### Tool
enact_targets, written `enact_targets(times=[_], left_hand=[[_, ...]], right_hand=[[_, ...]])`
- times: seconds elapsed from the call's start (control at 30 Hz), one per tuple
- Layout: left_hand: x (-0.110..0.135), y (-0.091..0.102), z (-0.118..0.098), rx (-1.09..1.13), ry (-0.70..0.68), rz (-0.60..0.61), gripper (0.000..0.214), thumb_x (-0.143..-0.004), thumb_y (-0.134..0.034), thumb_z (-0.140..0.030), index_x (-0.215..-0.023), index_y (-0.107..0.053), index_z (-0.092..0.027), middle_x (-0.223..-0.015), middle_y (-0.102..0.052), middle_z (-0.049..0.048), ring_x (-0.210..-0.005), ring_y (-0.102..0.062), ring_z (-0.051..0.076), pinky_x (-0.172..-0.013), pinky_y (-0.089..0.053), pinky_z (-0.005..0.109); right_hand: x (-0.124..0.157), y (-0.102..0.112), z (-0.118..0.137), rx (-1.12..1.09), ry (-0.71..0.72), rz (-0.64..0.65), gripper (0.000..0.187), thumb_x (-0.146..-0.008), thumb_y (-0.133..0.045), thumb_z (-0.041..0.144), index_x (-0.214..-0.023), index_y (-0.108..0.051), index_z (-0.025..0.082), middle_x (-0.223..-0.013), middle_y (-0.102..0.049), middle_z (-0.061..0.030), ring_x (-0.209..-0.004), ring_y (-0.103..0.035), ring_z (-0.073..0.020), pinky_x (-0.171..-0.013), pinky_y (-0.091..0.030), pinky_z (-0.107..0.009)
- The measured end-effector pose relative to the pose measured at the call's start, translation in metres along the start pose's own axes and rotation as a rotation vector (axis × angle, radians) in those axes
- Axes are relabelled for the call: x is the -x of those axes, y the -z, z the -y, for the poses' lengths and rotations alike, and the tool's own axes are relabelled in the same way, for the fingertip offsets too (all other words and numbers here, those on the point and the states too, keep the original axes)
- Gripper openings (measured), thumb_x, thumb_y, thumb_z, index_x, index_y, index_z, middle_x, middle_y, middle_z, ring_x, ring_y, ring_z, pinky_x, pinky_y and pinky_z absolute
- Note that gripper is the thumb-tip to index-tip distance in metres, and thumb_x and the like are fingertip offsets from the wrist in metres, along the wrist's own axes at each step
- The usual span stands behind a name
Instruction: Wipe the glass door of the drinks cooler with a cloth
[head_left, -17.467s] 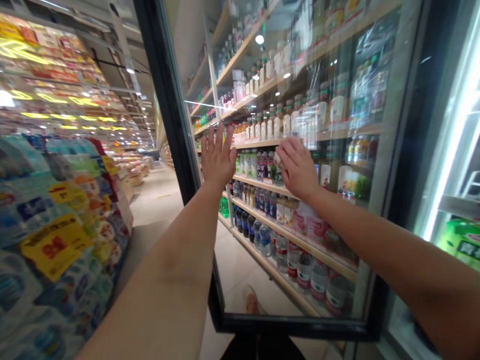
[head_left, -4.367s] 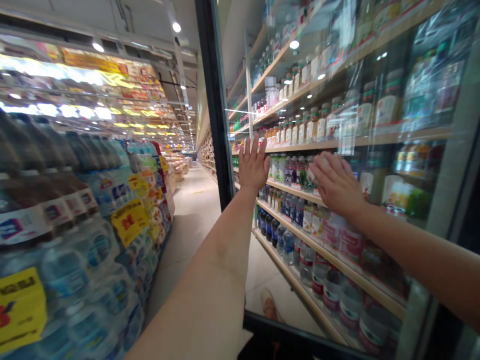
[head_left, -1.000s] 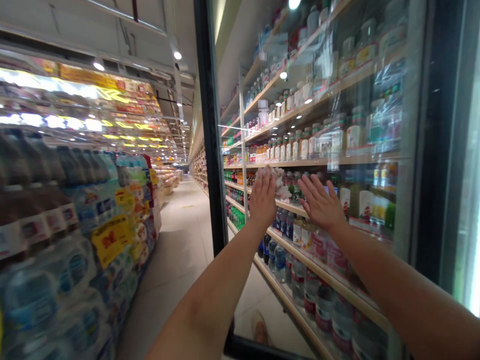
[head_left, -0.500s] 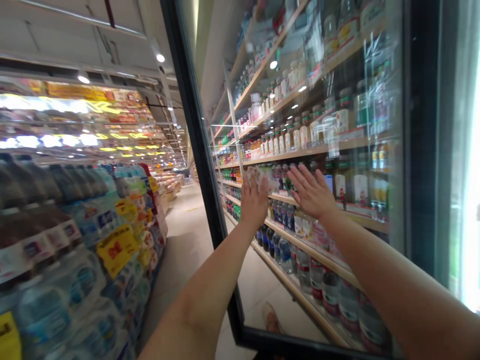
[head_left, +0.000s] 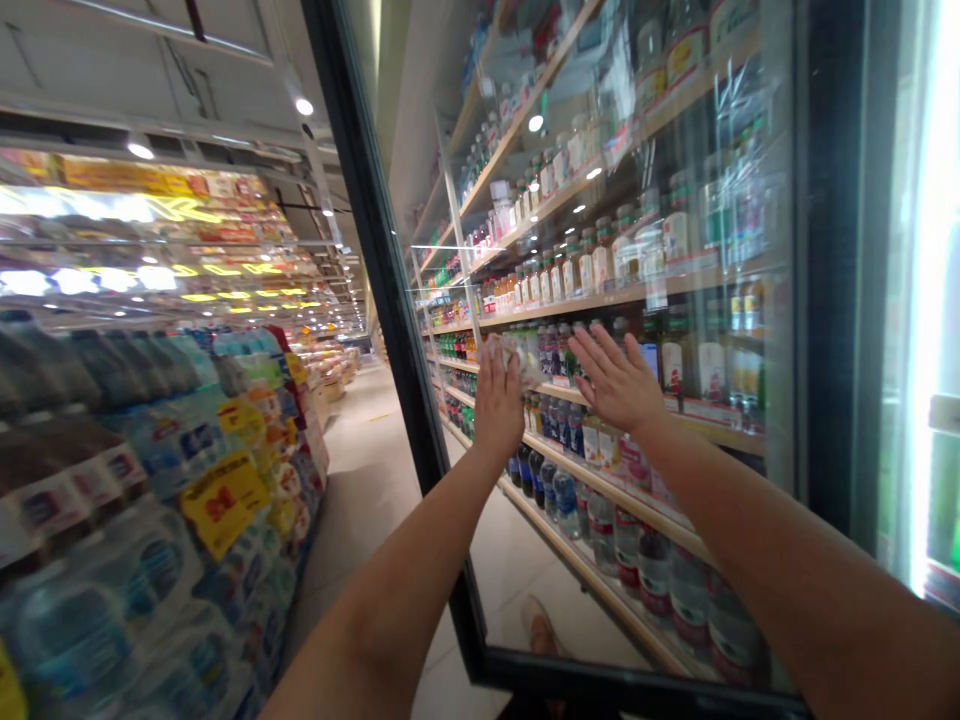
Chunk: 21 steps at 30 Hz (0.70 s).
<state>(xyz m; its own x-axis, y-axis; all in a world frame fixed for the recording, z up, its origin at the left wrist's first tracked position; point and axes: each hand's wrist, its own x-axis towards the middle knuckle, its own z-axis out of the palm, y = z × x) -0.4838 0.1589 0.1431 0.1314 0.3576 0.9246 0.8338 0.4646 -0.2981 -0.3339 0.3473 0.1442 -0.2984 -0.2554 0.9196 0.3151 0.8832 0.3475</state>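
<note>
My left hand [head_left: 498, 405] lies flat with its fingers up, holding a crumpled whitish cloth [head_left: 528, 362] against the glass door [head_left: 555, 610]. Part of the cloth sticks out to the right of the fingers; the rest is hidden under them. To its right, my right hand [head_left: 619, 382] is stretched out with fingers apart, at the same glass and with nothing in it. Whether its palm touches the pane cannot be made out. The door stands open, framed in black. Rows of bottles on shelves show in the glass, apparently as a reflection.
At the left is a stack of bottled drinks [head_left: 172, 560] in plastic wrap, with a yellow sign [head_left: 225, 500] on it. A pale tiled aisle [head_left: 360, 440] runs between the stack and the door. A bright, lit cooler interior [head_left: 922, 300] shows at the far right.
The view has shifted slightly, so the door frame and both hands appear a little further left. My left hand still presses the cloth, and my right hand stays spread.
</note>
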Motion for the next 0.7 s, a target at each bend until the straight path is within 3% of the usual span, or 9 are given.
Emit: enact_targets(times=[0.07, 0.13, 0.2, 0.33, 0.43, 0.57, 0.63, 0.7], left_hand=[[0.024, 0.000, -0.005, 0.018, -0.166, 0.070, 0.058, -0.098, -0.040, -0.006, -0.155, -0.035, -0.013, -0.166, -0.027, 0.0191, -0.157, -0.001, 0.029, -0.125, -0.030, 0.059], [0.028, 0.003, -0.003, 0.014, -0.260, 0.121, 0.054, -0.100, -0.039, -0.008, -0.154, -0.038, -0.014, -0.164, -0.035, 0.0171, -0.157, -0.006, 0.028, -0.125, -0.031, 0.056], [0.010, 0.006, 0.007, 0.001, -0.224, 0.110, 0.054, -0.100, -0.037, -0.006, -0.154, -0.038, -0.015, -0.164, -0.034, 0.0161, -0.157, -0.005, 0.026, -0.126, -0.031, 0.055], [-0.034, 0.008, 0.021, 0.001, -0.004, -0.018, 0.065, -0.095, -0.036, -0.001, -0.158, -0.031, -0.015, -0.169, -0.022, 0.0145, -0.158, 0.004, 0.023, -0.129, -0.024, 0.053], [-0.021, 0.003, 0.011, 0.001, -0.017, -0.013, 0.064, -0.096, -0.037, -0.002, -0.158, -0.032, -0.017, -0.168, -0.028, 0.0131, -0.158, 0.003, 0.024, -0.128, -0.027, 0.054], [0.013, 0.006, -0.004, -0.022, -0.222, 0.107, 0.061, -0.100, -0.041, -0.008, -0.158, -0.036, -0.027, -0.164, -0.038, 0.0044, -0.159, -0.004, 0.024, -0.126, -0.031, 0.052], [0.005, 0.014, 0.001, -0.035, -0.237, 0.159, 0.063, -0.099, -0.040, -0.007, -0.159, -0.034, -0.025, -0.164, -0.037, 0.0037, -0.159, -0.008, 0.023, -0.127, -0.030, 0.049], [-0.016, 0.022, 0.012, -0.038, -0.164, 0.156, 0.065, -0.097, -0.037, -0.004, -0.160, -0.033, -0.022, -0.165, -0.036, 0.0055, -0.159, -0.008, 0.022, -0.128, -0.027, 0.048]], right_hand=[[0.000, 0.001, 0.000, -0.006, 0.000, 0.001, 0.067, -0.105, -0.044, 0.034, -0.164, -0.015, 0.022, -0.166, -0.031, -0.0059, -0.154, -0.030, -0.0280, -0.126, -0.015, -0.056], [0.000, 0.001, 0.001, -0.006, 0.004, 0.001, 0.068, -0.106, -0.043, 0.034, -0.165, -0.012, 0.022, -0.166, -0.031, -0.0058, -0.154, -0.030, -0.0278, -0.126, -0.016, -0.056], [0.000, 0.000, 0.001, -0.005, 0.005, -0.001, 0.069, -0.105, -0.044, 0.034, -0.165, -0.010, 0.023, -0.166, -0.031, -0.0056, -0.153, -0.030, -0.0278, -0.126, -0.015, -0.056], [0.000, -0.001, 0.001, 0.002, 0.002, -0.008, 0.071, -0.105, -0.045, 0.035, -0.165, -0.008, 0.024, -0.165, -0.032, -0.0056, -0.153, -0.031, -0.0278, -0.127, -0.013, -0.054], [0.000, 0.000, 0.001, 0.014, 0.004, -0.021, 0.070, -0.105, -0.045, 0.036, -0.165, -0.010, 0.023, -0.165, -0.032, -0.0056, -0.153, -0.032, -0.0274, -0.127, -0.011, -0.052], [0.000, 0.002, 0.002, 0.007, 0.009, -0.023, 0.069, -0.105, -0.046, 0.035, -0.165, -0.013, 0.022, -0.165, -0.034, -0.0070, -0.153, -0.032, -0.0277, -0.127, -0.011, -0.052], [0.000, 0.002, 0.002, 0.004, 0.010, -0.023, 0.069, -0.105, -0.046, 0.035, -0.165, -0.014, 0.022, -0.164, -0.035, -0.0077, -0.153, -0.032, -0.0279, -0.127, -0.011, -0.052], [0.000, 0.001, 0.002, 0.005, 0.009, -0.029, 0.068, -0.105, -0.046, 0.035, -0.165, -0.017, 0.021, -0.164, -0.035, -0.0081, -0.152, -0.033, -0.0278, -0.127, -0.011, -0.052]])
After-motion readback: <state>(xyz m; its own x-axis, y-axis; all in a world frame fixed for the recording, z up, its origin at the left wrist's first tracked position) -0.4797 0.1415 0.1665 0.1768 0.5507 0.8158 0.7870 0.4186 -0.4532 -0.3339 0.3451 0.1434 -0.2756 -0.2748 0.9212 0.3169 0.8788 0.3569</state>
